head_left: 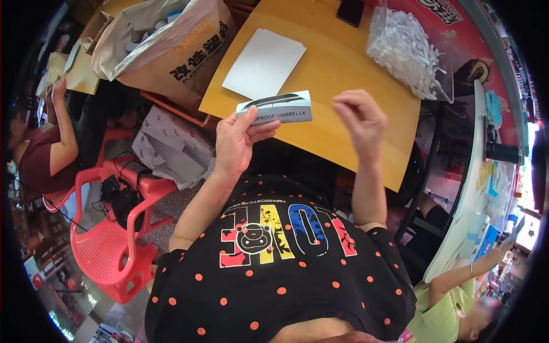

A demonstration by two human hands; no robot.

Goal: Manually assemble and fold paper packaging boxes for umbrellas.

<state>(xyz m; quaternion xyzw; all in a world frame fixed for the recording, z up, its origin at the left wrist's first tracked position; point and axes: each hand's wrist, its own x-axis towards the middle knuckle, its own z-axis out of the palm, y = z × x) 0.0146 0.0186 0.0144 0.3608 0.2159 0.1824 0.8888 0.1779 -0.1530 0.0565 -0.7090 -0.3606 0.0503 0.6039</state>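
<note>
My left hand (235,140) grips a light blue printed packaging sleeve (289,108), thumb on the front and fingers beneath. The sleeve is curved like a flattened tube, with a dark umbrella picture along its top; its inside is hidden. I hold it above the table's near edge. To its right, apart from it, my right hand (363,123) is raised over the table (337,63) with fingers bent and drawn together; nothing shows in them. Beyond the sleeve lies a stack of white sheets (264,63).
A clear bin (406,54) of white paper strips stands at the table's far right, near a dark phone (349,11). Left of the table is a large printed sack (166,57). A red plastic chair (108,246) stands at left. Other people sit at both sides.
</note>
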